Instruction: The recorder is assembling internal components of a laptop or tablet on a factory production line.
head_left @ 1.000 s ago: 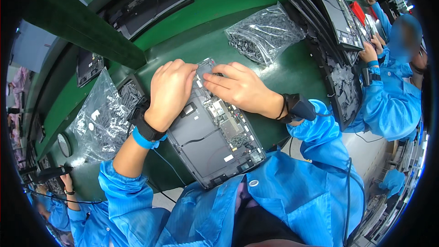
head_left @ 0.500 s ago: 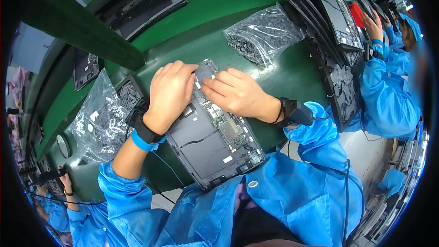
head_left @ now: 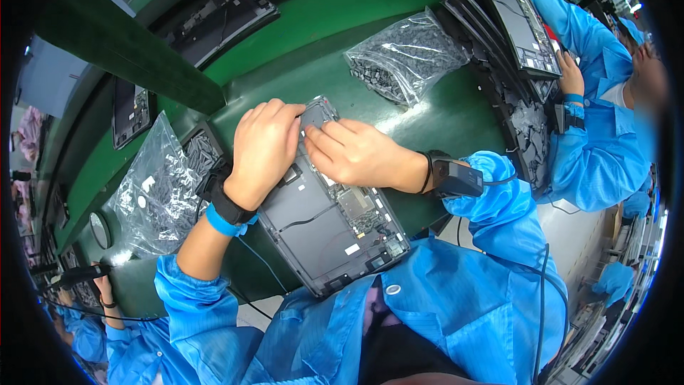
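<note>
An opened flat device (head_left: 303,224), like a laptop or tablet with its cover off, lies tilted before me, showing a grey inside and a circuit board (head_left: 354,203). At its far end, my left hand (head_left: 265,146) has its fingers curled together over the left corner. My right hand (head_left: 356,153) is closed beside it, thumb and fingertips pinched down against the device's far part. Whatever small thing either hand's fingers hold is hidden. The two hands' fingertips are close together, slightly apart.
Clear bags of small dark pieces lie left (head_left: 153,196) and far right (head_left: 406,57) on the green bench (head_left: 249,85). Open device housings are stacked (head_left: 509,21) at right, near a co-worker's hand (head_left: 570,75). A green post (head_left: 135,50) slants at left, by a dark tray (head_left: 203,146).
My right hand has shifted slightly left toward the device's far end; my left hand has hardly moved. The co-worker at right has stretched an arm out past the stack.
</note>
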